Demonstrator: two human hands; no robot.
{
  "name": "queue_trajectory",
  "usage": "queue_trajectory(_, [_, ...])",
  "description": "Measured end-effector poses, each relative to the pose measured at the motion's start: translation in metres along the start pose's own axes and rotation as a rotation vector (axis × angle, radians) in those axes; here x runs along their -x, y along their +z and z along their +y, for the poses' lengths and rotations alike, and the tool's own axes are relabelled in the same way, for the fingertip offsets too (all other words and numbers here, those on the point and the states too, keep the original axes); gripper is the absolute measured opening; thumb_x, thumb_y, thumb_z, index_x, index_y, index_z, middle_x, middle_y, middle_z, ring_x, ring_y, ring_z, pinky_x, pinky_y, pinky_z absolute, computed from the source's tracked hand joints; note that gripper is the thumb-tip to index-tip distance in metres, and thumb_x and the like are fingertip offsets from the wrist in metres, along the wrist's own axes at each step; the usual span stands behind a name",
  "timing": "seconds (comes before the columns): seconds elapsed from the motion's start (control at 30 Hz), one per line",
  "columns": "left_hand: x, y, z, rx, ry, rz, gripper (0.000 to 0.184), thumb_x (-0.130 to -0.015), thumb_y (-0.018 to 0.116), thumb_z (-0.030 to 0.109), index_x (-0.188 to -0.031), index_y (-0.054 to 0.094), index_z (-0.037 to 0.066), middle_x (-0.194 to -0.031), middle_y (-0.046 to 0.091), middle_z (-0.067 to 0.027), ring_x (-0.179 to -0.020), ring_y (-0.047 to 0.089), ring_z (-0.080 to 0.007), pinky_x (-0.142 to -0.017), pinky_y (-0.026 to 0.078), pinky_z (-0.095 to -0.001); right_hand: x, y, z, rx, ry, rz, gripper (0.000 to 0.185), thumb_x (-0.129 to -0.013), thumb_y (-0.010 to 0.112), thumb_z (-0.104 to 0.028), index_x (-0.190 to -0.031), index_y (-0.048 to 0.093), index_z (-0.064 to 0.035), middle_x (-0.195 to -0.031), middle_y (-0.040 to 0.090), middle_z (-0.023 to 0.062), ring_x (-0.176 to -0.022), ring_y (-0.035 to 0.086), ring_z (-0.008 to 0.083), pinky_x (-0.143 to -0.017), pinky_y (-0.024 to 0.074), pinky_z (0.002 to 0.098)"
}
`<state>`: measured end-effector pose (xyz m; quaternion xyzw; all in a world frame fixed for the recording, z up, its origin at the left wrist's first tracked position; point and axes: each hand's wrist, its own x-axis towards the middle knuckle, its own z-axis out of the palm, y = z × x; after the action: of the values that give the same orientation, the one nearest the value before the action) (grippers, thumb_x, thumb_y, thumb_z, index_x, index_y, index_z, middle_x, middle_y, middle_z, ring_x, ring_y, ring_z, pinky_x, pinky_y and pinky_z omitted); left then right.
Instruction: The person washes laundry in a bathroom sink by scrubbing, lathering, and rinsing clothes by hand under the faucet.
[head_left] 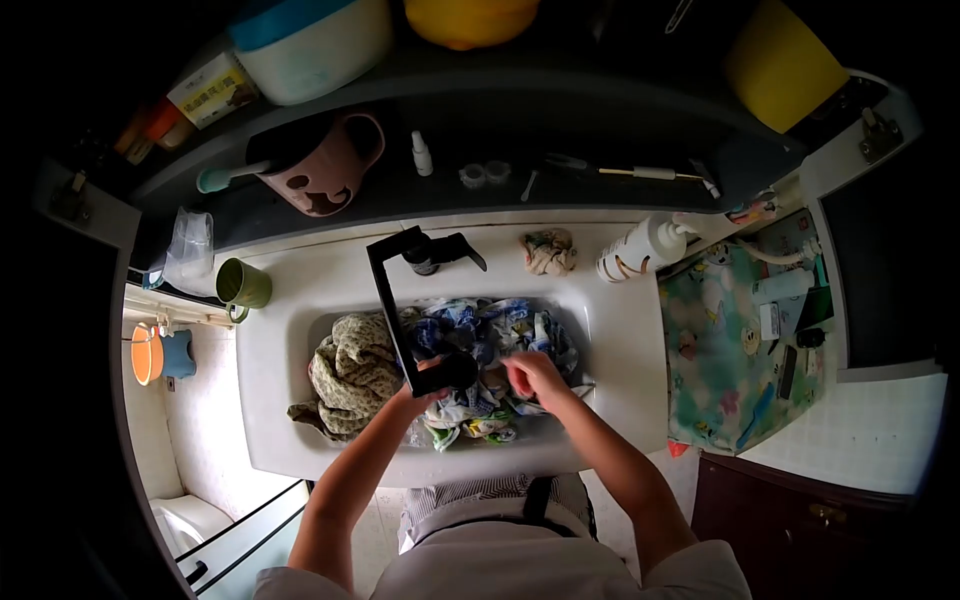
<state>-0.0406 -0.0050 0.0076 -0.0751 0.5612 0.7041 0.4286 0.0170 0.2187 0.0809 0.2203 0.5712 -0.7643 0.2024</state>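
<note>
Wet laundry fills the white sink [270, 350]: a blue, white and green patterned heap of cloth [470, 325] in the middle and a beige speckled garment [350, 362] at the left. My left hand [425, 392] is at the heap, its fingers mostly hidden behind the black faucet [392, 310], whose spout reaches over the basin. On the heap's right side is my right hand [532, 378], fingers curled closed against the cloth. Whatever lies inside them is hidden.
A green mug [243, 284] stands on the left rim. A crumpled cloth [548, 252] and a white pump bottle [643, 248] sit along the back rim. Above, a dark shelf [450, 190] holds a pink pitcher [325, 170]. A patterned mat [715, 340] with small items lies right.
</note>
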Motion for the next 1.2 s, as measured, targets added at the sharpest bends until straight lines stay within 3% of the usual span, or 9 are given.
queue_trajectory(0.07, [0.023, -0.017, -0.005, 0.141, -0.313, 0.021, 0.024, -0.075, 0.053, 0.023, -0.063, 0.055, 0.003, -0.053, 0.052, -0.0062, -0.042, 0.047, -0.0135, -0.04, 0.035, -0.0247, 0.026, -0.009, -0.003, 0.076, 0.079, 0.145, 0.035, -0.077, 0.049, -0.023, -0.046, 0.045, -0.0076, -0.04, 0.043, 0.0023, -0.034, 0.038, 0.0088, -0.033, 0.0258, 0.0218])
queue_trajectory(0.27, [0.028, 0.042, 0.007, -0.306, -0.278, 0.003, 0.029, -0.075, 0.046, 0.021, -0.049, 0.048, 0.006, -0.043, 0.045, -0.0049, -0.034, 0.04, -0.0135, -0.032, 0.03, -0.0265, 0.003, -0.036, -0.007, 0.183, 0.041, 0.163, 0.029, -0.072, 0.051, -0.019, -0.048, 0.048, -0.0032, -0.04, 0.046, 0.0056, -0.031, 0.041, 0.0114, -0.03, 0.0289, 0.0227])
queue_trajectory(0.37, [-0.007, 0.049, -0.014, -0.406, -0.516, 0.022, 0.032, -0.072, 0.048, 0.028, -0.049, 0.048, 0.006, -0.042, 0.044, -0.0056, -0.034, 0.041, -0.0146, -0.033, 0.032, -0.0257, -0.034, -0.022, 0.015, 0.119, 0.178, 0.152, 0.026, -0.07, 0.052, -0.018, -0.049, 0.049, -0.003, -0.041, 0.045, 0.006, -0.029, 0.038, 0.0119, -0.027, 0.0253, 0.0241])
queue_trajectory(0.5, [-0.036, 0.037, -0.033, -0.501, -0.439, 0.037, 0.036, -0.073, 0.051, 0.03, -0.045, 0.047, 0.008, -0.04, 0.046, -0.0082, -0.031, 0.043, -0.017, -0.031, 0.034, -0.029, -0.077, -0.033, 0.03, -0.031, 0.257, 0.125, 0.025, -0.07, 0.049, -0.017, -0.049, 0.044, -0.0053, -0.038, 0.038, 0.0039, -0.028, 0.03, 0.0127, -0.027, 0.02, 0.0266])
queue_trajectory(0.67, [-0.078, 0.011, -0.083, -0.085, -0.184, -0.013, 0.039, -0.077, 0.048, 0.035, -0.048, 0.051, 0.009, -0.041, 0.047, -0.0051, -0.032, 0.044, -0.0154, -0.033, 0.034, -0.0274, -0.108, -0.035, 0.031, -0.081, 0.338, 0.241, 0.019, -0.072, 0.045, -0.016, -0.056, 0.046, -0.0064, -0.042, 0.037, 0.0028, -0.032, 0.032, 0.0116, -0.028, 0.0192, 0.0258])
queue_trajectory(0.8, [-0.084, 0.013, -0.072, -0.283, -0.24, 0.067, 0.037, -0.078, 0.05, 0.034, -0.051, 0.051, 0.008, -0.042, 0.048, -0.0043, -0.032, 0.044, -0.015, -0.032, 0.034, -0.0268, -0.182, -0.056, 0.116, -0.285, 0.306, 0.288, 0.019, -0.072, 0.043, -0.016, -0.057, 0.049, -0.0066, -0.04, 0.037, 0.0036, -0.031, 0.033, 0.0147, -0.03, 0.0235, 0.0276])
queue_trajectory(0.93, [-0.069, 0.019, -0.068, -0.508, -0.268, 0.118, 0.036, -0.078, 0.051, 0.034, -0.053, 0.052, 0.008, -0.043, 0.048, -0.0034, -0.032, 0.044, -0.0145, -0.032, 0.035, -0.0262, -0.112, -0.016, 0.04, 0.028, 0.252, 0.501, 0.023, -0.071, 0.049, -0.018, -0.051, 0.045, -0.0073, -0.041, 0.037, 0.0023, -0.032, 0.032, 0.0133, -0.032, 0.0231, 0.027])
queue_trajectory(1.07, [-0.029, 0.032, -0.056, -0.573, 0.047, 0.217, 0.035, -0.078, 0.053, 0.031, -0.052, 0.05, 0.007, -0.045, 0.048, -0.0031, -0.036, 0.046, -0.012, -0.034, 0.034, -0.0249, -0.047, -0.023, 0.038, -0.254, -0.096, 0.314, 0.034, -0.074, 0.052, -0.02, -0.044, 0.04, -0.0094, -0.037, 0.033, 0.0017, -0.03, 0.028, 0.0123, -0.031, 0.0195, 0.0265])
queue_trajectory(1.2, [0.027, 0.051, -0.018, -0.318, -0.015, 0.148, 0.029, -0.074, 0.051, 0.023, -0.055, 0.054, 0.002, -0.046, 0.049, -0.0049, -0.041, 0.048, -0.0121, -0.04, 0.037, -0.0267, 0.019, -0.05, 0.051, -0.329, 0.192, -0.009, 0.04, -0.076, 0.047, -0.024, -0.041, 0.034, -0.0099, -0.036, 0.032, 0.0022, -0.029, 0.026, 0.0122, -0.032, 0.0173, 0.0256])
